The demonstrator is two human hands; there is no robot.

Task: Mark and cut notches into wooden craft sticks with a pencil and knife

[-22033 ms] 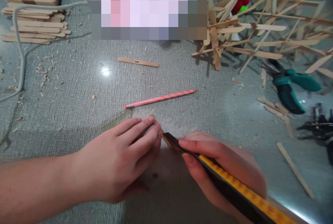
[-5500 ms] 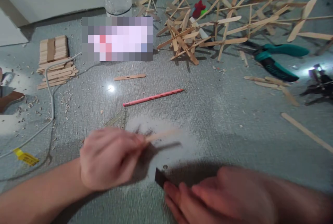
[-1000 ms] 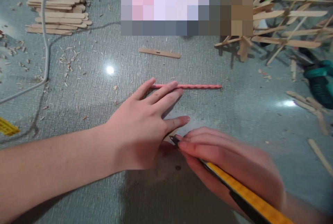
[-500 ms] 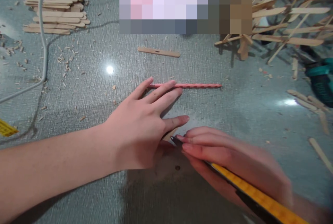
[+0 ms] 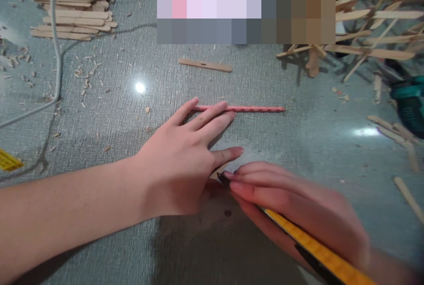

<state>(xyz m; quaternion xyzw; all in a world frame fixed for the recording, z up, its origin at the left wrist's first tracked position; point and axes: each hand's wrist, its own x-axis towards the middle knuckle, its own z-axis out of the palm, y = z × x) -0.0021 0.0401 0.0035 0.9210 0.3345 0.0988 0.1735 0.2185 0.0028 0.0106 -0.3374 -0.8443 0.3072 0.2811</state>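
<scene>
My left hand [image 5: 185, 152] lies palm down with its fingers spread. Its fingertips rest at the left part of a thin red pencil-like stick [image 5: 258, 109] on the grey table. Under and beside its palm a small piece of pale wood [image 5: 220, 170] shows, mostly hidden. My right hand [image 5: 291, 201] is closed round a yellow and black cutter knife [image 5: 318, 243]. The knife's dark tip is close to the pale wood, between my left index finger and thumb. A wooden craft stick [image 5: 205, 65] with a small dark slot lies farther back.
Stacked craft sticks [image 5: 77, 22] and a white cable [image 5: 58, 55] are at the back left, among wood chips. A lattice of sticks [image 5: 367, 51] stands at the back right. A teal and black tool [image 5: 409, 104] and loose sticks [image 5: 408, 196] lie at the right.
The view has shifted slightly, so the back objects appear a little farther right. My left hand keeps its spread pose, and the knife tip stays near the pale wood.
</scene>
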